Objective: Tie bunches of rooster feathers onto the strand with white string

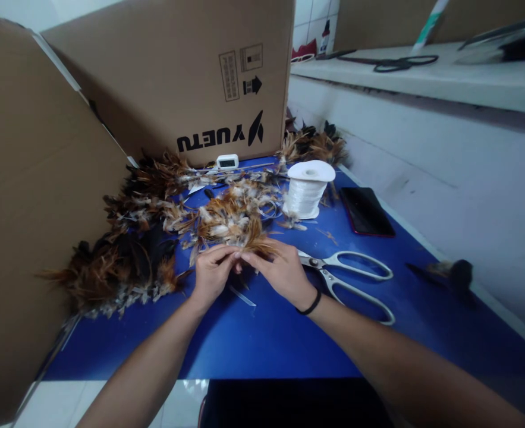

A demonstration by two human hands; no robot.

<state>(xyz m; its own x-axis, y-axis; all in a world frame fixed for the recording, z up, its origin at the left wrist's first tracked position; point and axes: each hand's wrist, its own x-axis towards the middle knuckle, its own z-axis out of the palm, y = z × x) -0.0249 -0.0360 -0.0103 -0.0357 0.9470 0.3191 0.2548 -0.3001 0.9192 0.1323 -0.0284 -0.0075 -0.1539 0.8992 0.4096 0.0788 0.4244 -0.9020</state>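
My left hand (213, 270) and my right hand (284, 270) meet over the blue table, fingertips pinched together. Brown feathers (260, 238) stick out from between the right thumb and fingers. Closed at the thumb and forefinger, the left hand touches the same spot, but what it grips is hidden. A short strip of white ribbon (243, 296) shows just below the hands. Beyond them lies a heap of brown and white feathers (226, 217). Silver-handled scissors (355, 267) lie right of my right hand, their blades partly hidden behind it. A spool of white ribbon (307, 193) stands behind.
Dark and brown feather bundles (119, 261) line the left side beside a cardboard box (177, 77). A small digital display (227, 161) sits at the back. On the right lie a phone (367, 211) and a dark object (461, 274). Black scissors (405, 63) rest on the ledge.
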